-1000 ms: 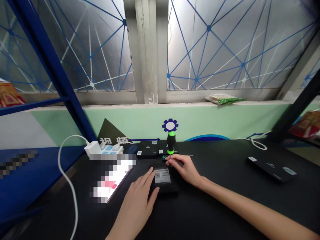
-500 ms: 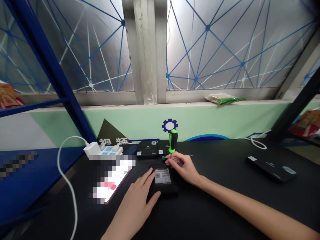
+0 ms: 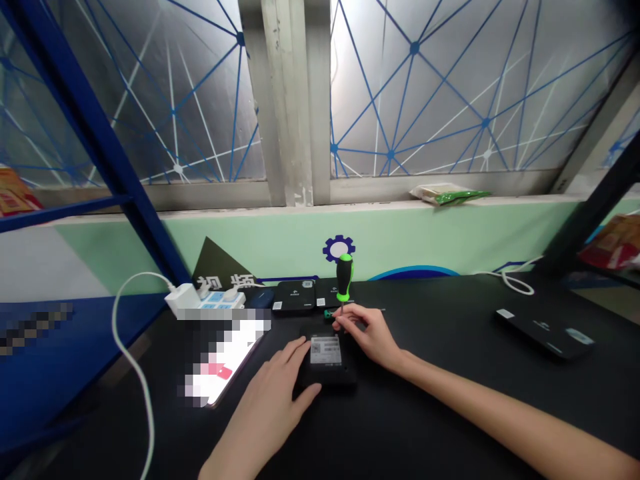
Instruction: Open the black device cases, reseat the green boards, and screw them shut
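Note:
A flat black electronic box [image 3: 345, 375], with a printed label [image 3: 326, 351] on its upper face, lies in front of me. My left hand [image 3: 270, 393] rests along its left side, fingers stretched out and thumb apart at the near edge. My right hand [image 3: 367, 332] is at the box's far right corner, with thumb and fingers pinched around the thin shaft of a screwdriver [image 3: 344, 277]. This screwdriver stands almost upright, its black and green handle above the fingers. Its tip is hidden by the hand. A small green item [image 3: 328, 314] lies just beyond the box.
Two similar black boxes [image 3: 294, 297] lie at the back, and another black box [image 3: 545, 333] lies on the right. A lit phone [image 3: 233, 360], a power strip [image 3: 220, 301] with a white charger [image 3: 183, 301] and a white cable [image 3: 131, 360] are on the left. Blue shelf frame [image 3: 107, 140] stands left.
The screwdriver's handle has turned a little in place, its green stripe now facing right. Both hands stay almost where they were; the view has shifted slightly.

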A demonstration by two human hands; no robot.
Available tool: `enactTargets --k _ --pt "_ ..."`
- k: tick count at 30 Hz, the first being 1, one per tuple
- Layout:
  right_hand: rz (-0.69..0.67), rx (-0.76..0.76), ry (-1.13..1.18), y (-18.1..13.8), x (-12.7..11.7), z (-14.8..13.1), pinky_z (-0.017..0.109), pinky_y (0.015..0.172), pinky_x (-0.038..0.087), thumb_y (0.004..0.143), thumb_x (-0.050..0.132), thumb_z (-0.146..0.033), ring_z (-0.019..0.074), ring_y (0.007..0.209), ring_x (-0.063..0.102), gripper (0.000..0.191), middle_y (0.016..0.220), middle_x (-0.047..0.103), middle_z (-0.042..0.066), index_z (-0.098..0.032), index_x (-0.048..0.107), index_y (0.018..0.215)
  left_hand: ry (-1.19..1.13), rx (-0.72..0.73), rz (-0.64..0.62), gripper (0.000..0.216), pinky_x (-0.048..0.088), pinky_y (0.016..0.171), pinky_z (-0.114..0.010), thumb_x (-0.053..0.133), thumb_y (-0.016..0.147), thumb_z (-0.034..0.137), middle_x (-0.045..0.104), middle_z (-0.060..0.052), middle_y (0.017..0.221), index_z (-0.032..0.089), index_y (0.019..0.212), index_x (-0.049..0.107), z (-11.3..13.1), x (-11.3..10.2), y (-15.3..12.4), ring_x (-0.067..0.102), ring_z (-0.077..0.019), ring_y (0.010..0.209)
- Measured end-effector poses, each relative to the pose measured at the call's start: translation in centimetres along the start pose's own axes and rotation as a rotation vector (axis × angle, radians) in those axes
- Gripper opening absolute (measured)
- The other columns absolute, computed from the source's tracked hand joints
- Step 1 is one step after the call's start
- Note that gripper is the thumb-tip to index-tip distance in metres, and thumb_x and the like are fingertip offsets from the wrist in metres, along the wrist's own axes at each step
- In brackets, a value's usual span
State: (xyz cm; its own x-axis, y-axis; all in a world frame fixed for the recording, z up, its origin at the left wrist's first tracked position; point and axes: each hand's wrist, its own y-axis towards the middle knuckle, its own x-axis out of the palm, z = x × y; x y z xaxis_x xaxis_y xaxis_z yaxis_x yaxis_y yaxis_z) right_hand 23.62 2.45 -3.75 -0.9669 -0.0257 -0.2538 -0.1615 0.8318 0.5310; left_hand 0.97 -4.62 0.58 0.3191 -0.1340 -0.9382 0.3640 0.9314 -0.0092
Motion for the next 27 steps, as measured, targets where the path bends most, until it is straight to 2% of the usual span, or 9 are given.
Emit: enactTargets --k 7,15,22,27 --pt "0.031 0.033 0.031 0.07 0.07 0.10 0.031 0.068 0.059 0.091 0.065 -0.039 0.0209 0.071 0.073 0.021 0.077 0.075 0.005 -0.019 0.069 0.091 0.035 0.017 0.018 0.057 0.039 0.111 -0.047 0.056 0.093 0.036 0.040 -0.003 0.156 0.028 0.148 0.043 0.10 0.40 -0.14 0.044 -0.0300 0.138" --pt "-0.015 0.015 0.097 -0.20 0.01 0.13 0.032 0.071 0.059 0.098 0.055 -0.041 0.0207 0.078 0.073 0.029 0.086 0.076 0.008 -0.017 0.068 0.106 0.038 0.039 0.044 0.054 0.039 0.111 -0.048 0.054 0.095 0.038 0.038 -0.002 0.157 0.032 0.148 0.044 -0.28 0.83 -0.26 0.044 -0.0297 0.138" --pt "0.020 0.016 0.040 -0.04 0.12 0.03 0.030 0.067 0.058 0.094 0.060 -0.043 0.0194 0.071 0.072 0.026 0.080 0.074 0.006 -0.019 0.066 0.088 0.067 0.018 0.008 0.053 0.038 0.112 -0.049 0.052 0.096 0.036 0.039 -0.004 0.157 0.028 0.148 0.044 0.42 0.24 -0.30 0.043 -0.0302 0.139" --pt "0.031 0.012 0.033 -0.06 0.14 -0.19 0.031 0.071 0.059 0.095 0.059 -0.043 0.0200 0.073 0.072 0.026 0.081 0.074 0.007 -0.019 0.066 0.092 0.050 0.011 0.017 0.053 0.037 0.112 -0.050 0.053 0.095 0.036 0.039 -0.004 0.157 0.029 0.147 0.045 0.42 0.27 -0.35 0.043 -0.0306 0.139"
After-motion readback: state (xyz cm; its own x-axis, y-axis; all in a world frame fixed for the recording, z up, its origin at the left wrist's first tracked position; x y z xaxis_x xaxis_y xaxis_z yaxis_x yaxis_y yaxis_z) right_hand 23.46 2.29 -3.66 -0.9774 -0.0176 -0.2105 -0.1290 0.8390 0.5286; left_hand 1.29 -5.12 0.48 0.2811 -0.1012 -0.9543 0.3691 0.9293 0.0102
